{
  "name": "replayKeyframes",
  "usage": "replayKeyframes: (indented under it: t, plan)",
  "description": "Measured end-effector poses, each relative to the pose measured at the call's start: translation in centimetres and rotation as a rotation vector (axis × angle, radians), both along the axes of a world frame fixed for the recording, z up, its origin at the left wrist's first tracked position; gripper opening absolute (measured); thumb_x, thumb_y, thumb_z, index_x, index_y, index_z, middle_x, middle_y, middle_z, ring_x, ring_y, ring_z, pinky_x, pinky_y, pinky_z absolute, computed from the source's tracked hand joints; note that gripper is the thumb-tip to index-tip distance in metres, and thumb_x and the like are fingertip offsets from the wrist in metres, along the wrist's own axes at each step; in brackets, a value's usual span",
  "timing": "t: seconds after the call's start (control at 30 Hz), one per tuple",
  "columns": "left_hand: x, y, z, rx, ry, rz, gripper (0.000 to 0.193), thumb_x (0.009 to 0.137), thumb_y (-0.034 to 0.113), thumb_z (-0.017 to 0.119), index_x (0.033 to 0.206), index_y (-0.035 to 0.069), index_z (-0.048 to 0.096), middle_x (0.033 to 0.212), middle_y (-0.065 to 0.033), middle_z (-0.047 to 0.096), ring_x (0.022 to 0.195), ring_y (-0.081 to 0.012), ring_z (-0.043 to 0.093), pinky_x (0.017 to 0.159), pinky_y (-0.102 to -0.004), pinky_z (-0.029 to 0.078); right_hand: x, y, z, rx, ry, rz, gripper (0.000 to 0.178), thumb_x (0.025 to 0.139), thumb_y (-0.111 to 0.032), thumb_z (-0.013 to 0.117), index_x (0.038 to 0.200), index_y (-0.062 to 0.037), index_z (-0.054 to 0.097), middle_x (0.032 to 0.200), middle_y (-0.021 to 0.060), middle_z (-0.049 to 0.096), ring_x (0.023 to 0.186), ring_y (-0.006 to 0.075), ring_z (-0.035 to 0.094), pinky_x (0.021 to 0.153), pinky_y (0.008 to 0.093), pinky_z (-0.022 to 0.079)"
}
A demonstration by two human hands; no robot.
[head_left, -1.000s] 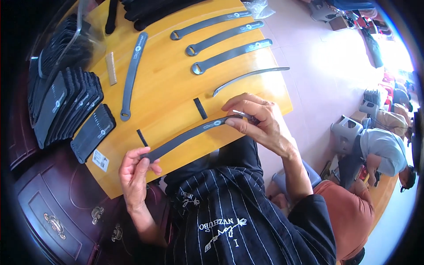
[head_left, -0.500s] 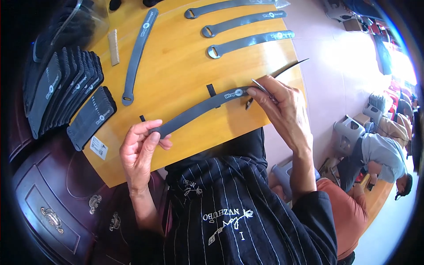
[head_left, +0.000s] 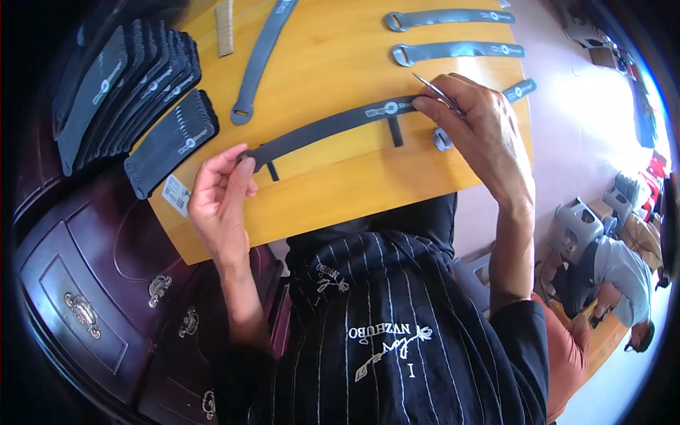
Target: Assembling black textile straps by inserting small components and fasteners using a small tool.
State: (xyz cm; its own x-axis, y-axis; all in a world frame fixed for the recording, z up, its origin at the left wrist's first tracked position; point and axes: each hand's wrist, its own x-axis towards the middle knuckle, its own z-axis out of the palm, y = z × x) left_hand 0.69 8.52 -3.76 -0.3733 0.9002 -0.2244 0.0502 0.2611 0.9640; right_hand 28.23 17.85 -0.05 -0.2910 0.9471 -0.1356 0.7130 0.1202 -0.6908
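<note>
A dark grey strap (head_left: 326, 129) with a printed patch is stretched between my two hands above the near part of the yellow table (head_left: 319, 205). My left hand (head_left: 223, 195) pinches its left end between thumb and fingers. At the printed end, my right hand (head_left: 485, 131) grips the strap, and a slim pointed metal tool (head_left: 432, 86) is also held in its fingers. Behind the strap, two short black strips (head_left: 396, 132) lie on the tabletop. Under my right hand lies another grey strap (head_left: 520, 90), its middle hidden; its slotted end shows beside my wrist.
Two slotted grey straps (head_left: 460, 51) lie at the far right, another (head_left: 262, 64) at the far left beside a tan strip (head_left: 224, 28). Stacked dark straps (head_left: 173, 138) fill the left edge, near a white label (head_left: 176, 195). Dark drawers (head_left: 85, 319) stand left; people sit right.
My view has shifted, so the table appears further up and right. Both hands keep hold of the strap, which looks straighter. The strap beneath my right hand now lies flatter, its printed face showing.
</note>
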Motion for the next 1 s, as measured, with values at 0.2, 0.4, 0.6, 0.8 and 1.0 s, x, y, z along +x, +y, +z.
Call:
replayKeyframes:
  t: [0.2,0.4,0.6,0.8,1.0]
  plan:
    - [0.7,0.7,-0.8,0.052,0.164,-0.017,0.016,0.087,0.0,0.063,0.103,-0.002,0.062,0.087,0.0,0.061,0.078,-0.0041,0.055,0.07,-0.0166,0.043,-0.3,0.8,-0.4,-0.038,-0.127,-0.039,0.024,0.081,-0.021,0.07,0.086,0.0022,0.064,0.072,0.0132,0.059,0.064,0.0238,0.058,0.062,0.0352,0.044]
    - [0.5,1.3,-2.2,0.115,0.299,-0.015,0.012,0.085,0.001,0.065,0.097,0.0,0.063,0.079,-0.0002,0.062,0.069,-0.0027,0.054,0.063,-0.0175,0.045,-0.8,1.0,-0.5,-0.077,-0.173,-0.048,0.023,0.081,-0.021,0.07,0.084,0.0016,0.064,0.074,0.0124,0.06,0.065,0.0234,0.056,0.063,0.0355,0.044]
    - [0.3,1.4,-2.8,0.142,0.315,-0.024,0.012,0.084,0.0,0.066,0.095,-0.001,0.063,0.076,-0.0006,0.06,0.064,-0.003,0.052,0.057,-0.0181,0.042,-1.0,1.1,-0.4,-0.075,-0.172,-0.038,0.023,0.081,-0.02,0.069,0.082,0.0019,0.062,0.075,0.0126,0.059,0.067,0.0248,0.057,0.065,0.0361,0.044]
    - [0.6,1.6,-2.6,0.123,0.369,-0.025,0.013,0.083,0.0,0.067,0.095,0.0,0.063,0.075,-0.0011,0.059,0.063,-0.0033,0.051,0.056,-0.0183,0.041,-0.9,1.3,-0.5,-0.066,-0.172,-0.038,0.023,0.081,-0.019,0.069,0.082,0.0028,0.061,0.077,0.0136,0.06,0.069,0.0278,0.058,0.066,0.0363,0.045]
    - [0.9,1.6,-2.9,0.09,0.371,-0.008,0.011,0.085,0.002,0.065,0.096,-0.001,0.063,0.077,0.0002,0.06,0.067,-0.0029,0.052,0.059,-0.0184,0.043,-0.8,0.7,-1.2,-0.005,-0.133,-0.049,0.02,0.079,-0.016,0.069,0.084,0.002,0.062,0.083,0.0157,0.063,0.077,0.0312,0.063,0.068,0.0376,0.049]
